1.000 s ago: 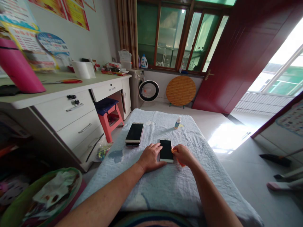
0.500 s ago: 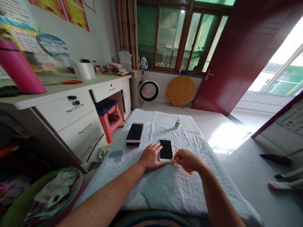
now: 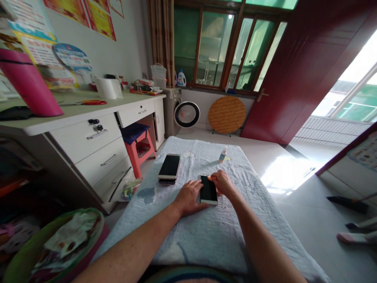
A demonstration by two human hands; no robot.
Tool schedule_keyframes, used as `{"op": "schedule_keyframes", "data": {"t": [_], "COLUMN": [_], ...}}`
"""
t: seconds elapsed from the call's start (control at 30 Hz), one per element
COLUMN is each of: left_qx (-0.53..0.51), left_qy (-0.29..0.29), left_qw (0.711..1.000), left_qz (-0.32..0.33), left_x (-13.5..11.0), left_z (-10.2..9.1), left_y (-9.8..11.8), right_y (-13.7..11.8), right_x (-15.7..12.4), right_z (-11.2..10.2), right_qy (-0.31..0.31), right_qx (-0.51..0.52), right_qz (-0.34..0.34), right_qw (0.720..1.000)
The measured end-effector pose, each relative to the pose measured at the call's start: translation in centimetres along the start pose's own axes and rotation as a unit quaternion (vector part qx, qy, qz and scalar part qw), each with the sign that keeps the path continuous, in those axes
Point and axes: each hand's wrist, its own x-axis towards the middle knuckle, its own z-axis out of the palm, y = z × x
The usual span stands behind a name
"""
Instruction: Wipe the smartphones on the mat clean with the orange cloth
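A white-edged phone (image 3: 209,190) with a dark screen lies face up on a pale blue towel (image 3: 206,232) over a low table. My left hand (image 3: 188,197) rests flat against the phone's left edge, fingers spread on the towel. My right hand (image 3: 223,182) is pinched round a small orange cloth (image 3: 210,178) at the phone's top right corner. Two stacked phones (image 3: 169,168) lie further left on the towel. A small spray bottle (image 3: 223,155) stands near the far edge.
A white desk with drawers (image 3: 97,133) runs along the left, with a pink cylinder (image 3: 29,88) on it. A red stool (image 3: 138,146) stands under the desk. A green basket (image 3: 53,243) sits at lower left. A washing machine (image 3: 185,114) and round tabletop (image 3: 226,114) stand by the far wall.
My right hand with the orange cloth has moved from the phone's lower right corner up to its top right corner. The left hand has stayed on the phone's left edge.
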Motion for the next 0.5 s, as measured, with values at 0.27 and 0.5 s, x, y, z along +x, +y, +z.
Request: {"op": "schedule_keyframes", "data": {"t": [0.27,0.5], "left_qx": [-0.018,-0.016], "left_qy": [0.006,0.005], "left_qw": [1.000,1.000], "left_qz": [0.003,-0.004], "left_x": [0.0,0.0], "left_z": [-0.2,-0.2], "left_y": [0.1,0.4], "right_y": [-2.4,-4.1], "right_x": [2.2,3.4], "right_z": [0.6,0.7], "right_qy": [-0.009,-0.036], "right_qx": [-0.035,-0.050], "right_qz": [-0.002,-0.035], "right_qw": [0.999,0.997]}}
